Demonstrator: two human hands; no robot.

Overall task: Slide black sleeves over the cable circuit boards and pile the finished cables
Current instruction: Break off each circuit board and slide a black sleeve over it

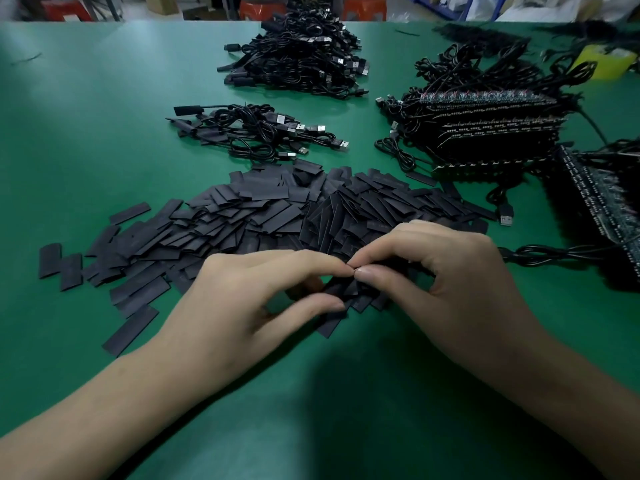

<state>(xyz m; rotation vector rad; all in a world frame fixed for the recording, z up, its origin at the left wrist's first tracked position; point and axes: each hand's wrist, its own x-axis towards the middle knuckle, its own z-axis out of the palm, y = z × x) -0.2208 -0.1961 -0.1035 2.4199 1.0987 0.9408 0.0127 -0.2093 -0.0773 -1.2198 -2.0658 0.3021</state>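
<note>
Black sleeves (277, 209) lie in a loose heap on the green table mat (86, 150), straight ahead of me and close enough that either hand can take one without stretching.

At the near edge of that heap my left hand (249, 299) and right hand (440, 271) are drawn together, fingertips meeting. The left pinches what I take to be a single sleeve (346, 289) between thumb and forefinger. I judge this is to hold its mouth steady and open. The right hand curls over the end of a cable (554, 252), which trails away to the right of the heap. The board on that end is hidden under my fingers, so I cannot tell whether it has entered the sleeve.

Beyond the heap sits a small pile of finished cables (256, 133), their USB plugs fanned to one side. It is near enough that I can drop the next one there in a single reach. Farther beyond it is a much larger finished pile (304, 53).

To the right of the heap, circuit boards (491, 129) with bare ends are stacked in rows on my feeding-hand side, their leads looping out. A loose USB plug (506, 216) lies just beside the heap's right edge.
</note>
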